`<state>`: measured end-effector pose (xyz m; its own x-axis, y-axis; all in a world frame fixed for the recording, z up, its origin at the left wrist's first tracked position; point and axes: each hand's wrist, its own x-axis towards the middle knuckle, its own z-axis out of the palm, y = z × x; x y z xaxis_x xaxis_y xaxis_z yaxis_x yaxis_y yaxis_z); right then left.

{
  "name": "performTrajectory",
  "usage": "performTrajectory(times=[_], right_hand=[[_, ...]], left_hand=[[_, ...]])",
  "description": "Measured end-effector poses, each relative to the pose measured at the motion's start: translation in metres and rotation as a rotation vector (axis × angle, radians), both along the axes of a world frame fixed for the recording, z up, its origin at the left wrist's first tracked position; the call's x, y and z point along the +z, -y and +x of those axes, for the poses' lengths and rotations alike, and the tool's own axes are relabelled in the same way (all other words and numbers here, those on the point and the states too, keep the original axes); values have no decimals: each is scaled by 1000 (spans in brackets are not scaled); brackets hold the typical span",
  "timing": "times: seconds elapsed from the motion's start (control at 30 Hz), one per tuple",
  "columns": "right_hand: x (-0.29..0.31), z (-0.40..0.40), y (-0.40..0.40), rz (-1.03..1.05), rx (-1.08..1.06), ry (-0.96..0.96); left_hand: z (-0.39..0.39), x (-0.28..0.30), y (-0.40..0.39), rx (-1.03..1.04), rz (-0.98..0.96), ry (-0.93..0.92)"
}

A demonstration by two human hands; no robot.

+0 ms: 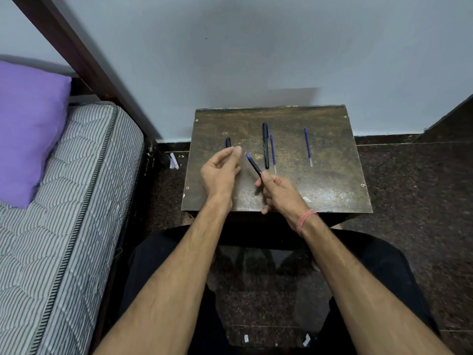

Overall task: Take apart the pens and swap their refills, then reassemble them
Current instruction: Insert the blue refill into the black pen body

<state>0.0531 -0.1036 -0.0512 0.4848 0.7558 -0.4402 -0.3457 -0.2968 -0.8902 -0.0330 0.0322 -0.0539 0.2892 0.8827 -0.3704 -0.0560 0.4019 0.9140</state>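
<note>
Your right hand (277, 192) hovers over the near middle of the small table (332, 190), fingers curled around the lower end of a dark pen (254, 164). The pen's long axis slants toward 11 o'clock, blue tip leading, raised off the tabletop. Your left hand (222, 170) floats at 9 o'clock from that tip, apart from it, thumb and fingers loosely curled and nearly meeting; whether they pinch anything cannot be told. A pen cap (228, 142) lies just beyond your left fingertips. At 12 o'clock from the held pen, a second capped pen (266, 146) lies pointing away from you, a refill (273, 153) just beside it. Another refill (308, 147) lies well apart at 2 o'clock.
</note>
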Motion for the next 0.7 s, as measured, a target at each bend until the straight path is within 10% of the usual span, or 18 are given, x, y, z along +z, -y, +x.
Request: performTrajectory(times=[0.33,0.7], right_hand=[[-22,-2,-1,-5,13,94],[-9,-8,2,11,16,179]], left_hand=[[38,22,-65,-186,436,-940],[5,12,-31,-14,-356,64]])
